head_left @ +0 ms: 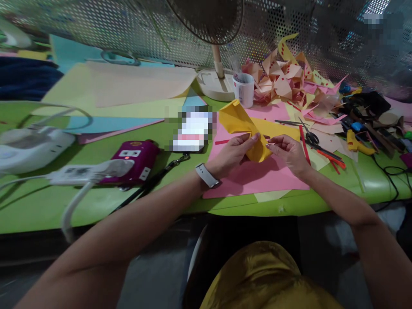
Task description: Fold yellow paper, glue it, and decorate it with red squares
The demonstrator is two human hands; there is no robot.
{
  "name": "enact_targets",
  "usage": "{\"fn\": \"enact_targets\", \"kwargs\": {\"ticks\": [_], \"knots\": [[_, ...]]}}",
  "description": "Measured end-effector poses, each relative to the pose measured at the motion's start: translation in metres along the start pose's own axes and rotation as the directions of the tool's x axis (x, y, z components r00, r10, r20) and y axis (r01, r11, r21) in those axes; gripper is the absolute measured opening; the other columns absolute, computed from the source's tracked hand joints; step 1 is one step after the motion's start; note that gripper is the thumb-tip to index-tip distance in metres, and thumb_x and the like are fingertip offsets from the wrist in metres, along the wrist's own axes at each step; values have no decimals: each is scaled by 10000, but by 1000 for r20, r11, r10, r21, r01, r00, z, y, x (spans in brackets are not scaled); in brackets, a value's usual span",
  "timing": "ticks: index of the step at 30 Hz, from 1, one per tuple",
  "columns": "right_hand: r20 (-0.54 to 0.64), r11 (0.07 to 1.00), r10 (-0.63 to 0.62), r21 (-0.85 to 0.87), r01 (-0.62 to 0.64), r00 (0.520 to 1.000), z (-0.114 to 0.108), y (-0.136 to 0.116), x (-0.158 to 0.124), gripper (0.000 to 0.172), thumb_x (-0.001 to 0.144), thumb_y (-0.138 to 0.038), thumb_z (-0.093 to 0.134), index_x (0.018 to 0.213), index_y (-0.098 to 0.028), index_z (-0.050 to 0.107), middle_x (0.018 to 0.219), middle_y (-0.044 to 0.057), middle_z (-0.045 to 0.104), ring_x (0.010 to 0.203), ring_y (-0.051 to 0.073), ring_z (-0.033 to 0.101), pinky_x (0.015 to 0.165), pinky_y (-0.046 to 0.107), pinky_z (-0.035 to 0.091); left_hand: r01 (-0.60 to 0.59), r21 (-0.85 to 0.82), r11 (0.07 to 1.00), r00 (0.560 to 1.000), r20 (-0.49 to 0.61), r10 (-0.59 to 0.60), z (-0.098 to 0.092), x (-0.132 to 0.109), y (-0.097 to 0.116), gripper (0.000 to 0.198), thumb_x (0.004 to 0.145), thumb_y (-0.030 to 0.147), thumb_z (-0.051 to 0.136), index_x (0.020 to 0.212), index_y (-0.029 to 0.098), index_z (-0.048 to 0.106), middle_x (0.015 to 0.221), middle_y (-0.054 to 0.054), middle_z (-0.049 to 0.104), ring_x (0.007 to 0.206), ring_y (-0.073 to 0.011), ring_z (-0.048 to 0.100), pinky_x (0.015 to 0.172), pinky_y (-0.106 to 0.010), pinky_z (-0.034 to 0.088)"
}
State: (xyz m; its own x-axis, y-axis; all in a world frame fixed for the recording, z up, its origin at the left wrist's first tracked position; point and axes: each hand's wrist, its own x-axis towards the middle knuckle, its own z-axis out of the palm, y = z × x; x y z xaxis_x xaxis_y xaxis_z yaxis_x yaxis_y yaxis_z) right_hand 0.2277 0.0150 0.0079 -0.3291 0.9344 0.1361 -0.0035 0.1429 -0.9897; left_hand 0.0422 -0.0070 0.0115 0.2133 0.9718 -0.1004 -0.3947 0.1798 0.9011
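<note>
A folded piece of yellow paper [236, 120] is held up above the middle of the table. My left hand [234, 152] grips it, thumb pressed on the front near the lower folds. My right hand [286, 152] pinches at the paper's lower right edge, thumb and forefinger together. Under both hands lies a pink sheet [273, 180], with another yellow piece [283, 131] on it behind the right hand. Narrow red strips [304, 143] lie beside my right hand. Black-handled scissors [311, 137] rest farther right.
At the back stand a fan [217, 88] and a white cup [243, 92], with a heap of folded paper shapes [283, 77] beside them. A yellow glue gun [358, 143] lies right. Leftward are a phone [191, 133], a purple box [141, 161], white plugs and large paper sheets [135, 81].
</note>
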Motion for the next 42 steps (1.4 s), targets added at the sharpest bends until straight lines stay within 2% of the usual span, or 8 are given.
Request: {"fn": "enact_targets", "kwargs": {"ticks": [6,12,21,32,42], "knots": [[-22,1000,-14,16,14,1000,-1,3,2,415,674,-555,858,847,-225,674,879,6,724,818,137,683,797,309,608,6,91,996,997,81,-14,-4,-4,1,266,805,399,793,924,176,711,874,-27,700,766,-134,636,685,-246,531],[-56,1000,13,-7,-13,998,0,2,2,453,635,-571,871,807,-220,643,828,1,704,781,138,663,761,307,594,-23,124,992,988,154,3,-7,-3,-1,257,815,402,776,881,169,687,848,-32,688,750,-139,627,681,-259,527],[-41,999,-15,-43,14,999,-1,5,3,467,641,-577,863,819,-215,628,772,-12,669,711,122,622,664,273,553,-18,151,988,992,130,-1,-3,-6,1,332,752,430,830,948,183,725,929,-49,734,843,-166,663,739,-268,559],[-22,995,-48,-92,46,999,-3,8,4,450,680,-583,837,835,-215,630,793,0,687,713,125,637,670,283,574,-6,134,991,993,122,-10,-6,-6,-4,263,824,380,773,980,179,709,961,-46,716,863,-159,658,760,-271,546],[-22,995,-44,-95,41,999,-3,9,4,445,680,-574,839,834,-214,627,797,-2,685,713,120,636,661,273,568,-9,106,994,992,124,-5,-6,-6,-5,270,807,377,795,966,174,715,946,-47,715,845,-158,654,743,-263,554]]}}
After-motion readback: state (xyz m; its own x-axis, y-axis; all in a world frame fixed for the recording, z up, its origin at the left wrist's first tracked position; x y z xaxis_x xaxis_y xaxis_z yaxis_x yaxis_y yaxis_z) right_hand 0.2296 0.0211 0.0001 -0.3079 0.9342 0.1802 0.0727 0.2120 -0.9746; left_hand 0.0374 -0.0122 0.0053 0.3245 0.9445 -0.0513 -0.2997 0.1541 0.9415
